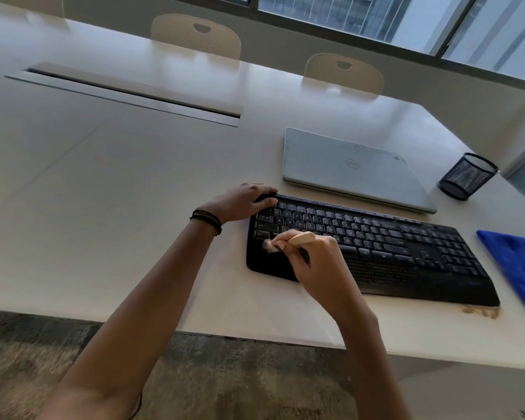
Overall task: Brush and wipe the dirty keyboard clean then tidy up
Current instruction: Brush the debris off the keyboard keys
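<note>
- Black keyboard (376, 244) on the bench (128, 192); left hand (243, 203) fingers grip its far-left corner.
- Wooden brush (297, 237) pinched in right hand (320, 262) fingers, bristles seemingly on lower-left keys.

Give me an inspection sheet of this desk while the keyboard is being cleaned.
Surface: white table; crumbs at the near right corner of the keyboard.
Job's things: black keyboard; brush, bristles at its left keys; blue cloth to its right.
Clutter: closed laptop, mesh cup beside it.
Hands: left hand grips the keyboard's far left corner; right hand holds the brush.
Cables: nothing seen.
Surroundings: chairs, window, carpet.
</note>
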`<state>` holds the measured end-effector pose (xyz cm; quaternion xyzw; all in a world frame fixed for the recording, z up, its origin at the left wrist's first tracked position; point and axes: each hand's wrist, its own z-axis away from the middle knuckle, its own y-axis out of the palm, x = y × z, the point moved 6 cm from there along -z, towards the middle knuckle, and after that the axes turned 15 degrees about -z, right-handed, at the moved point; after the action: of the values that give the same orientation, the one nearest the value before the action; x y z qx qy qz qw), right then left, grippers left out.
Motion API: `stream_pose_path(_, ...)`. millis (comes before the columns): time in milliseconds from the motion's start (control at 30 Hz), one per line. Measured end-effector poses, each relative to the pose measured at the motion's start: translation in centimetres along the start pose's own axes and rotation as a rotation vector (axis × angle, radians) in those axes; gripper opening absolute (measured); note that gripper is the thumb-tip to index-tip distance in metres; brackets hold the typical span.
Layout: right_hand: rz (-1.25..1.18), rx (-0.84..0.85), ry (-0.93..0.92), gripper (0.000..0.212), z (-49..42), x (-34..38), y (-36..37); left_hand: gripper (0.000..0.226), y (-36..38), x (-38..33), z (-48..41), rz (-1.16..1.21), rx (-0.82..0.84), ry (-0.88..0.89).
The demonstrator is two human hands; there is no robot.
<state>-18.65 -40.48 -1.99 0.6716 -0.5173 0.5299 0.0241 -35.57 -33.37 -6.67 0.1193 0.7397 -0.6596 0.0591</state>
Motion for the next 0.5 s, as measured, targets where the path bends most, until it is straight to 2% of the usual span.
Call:
stream_pose_path(133,-0.045,-0.022,0.0,0.015,0.1,0.2,0.2,0.043,0.0,0.1,-0.1,-0.003,-0.008,0.002)
stream_pose_path(233,-0.145,0.054,0.049,0.015,1.0,0.3,0.8,0.043,0.1,0.1,-0.1,0.002,-0.003,0.004)
stream_pose_path(333,-0.135,0.126,0.148,0.015,2.4,-0.3,0.2,0.043,0.2,0.2,-0.1,0.009,-0.003,0.004)
stream_pose_path(400,-0.08,0.086,0.141,0.014,3.0,-0.1,-0.8,0.043,0.2,0.2,-0.1,0.02,-0.007,0.005)
stream_pose_path(500,-0.084,-0.091,0.044,0.013,2.9,1.1,-2.4,0.043,0.3,0.3,-0.1,0.02,-0.004,0.008)
